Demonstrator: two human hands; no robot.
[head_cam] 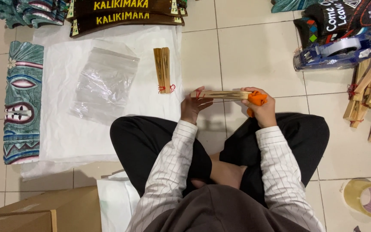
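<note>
We hold a folded wooden fan (222, 94) level above our crossed legs, left hand (194, 106) pinching its tasselled end, right hand (260, 107) pressing an orange cloth (257, 99) on the other. Another folded fan (162, 69) lies on the white paper (65, 137) beside a clear plastic bag (104, 81).

Bright, even indoor light falls from overhead, washing the pale floor tiles (258, 56) almost white. Shadows are soft and short, pooling just beneath the folded wooden fan (222, 95) and beside the person's knees. Glare glints off the clear plastic bag (104, 79) (its creases shine white). Focus is sharp across the centre; straight lines bow slightly toward the edges.
</note>
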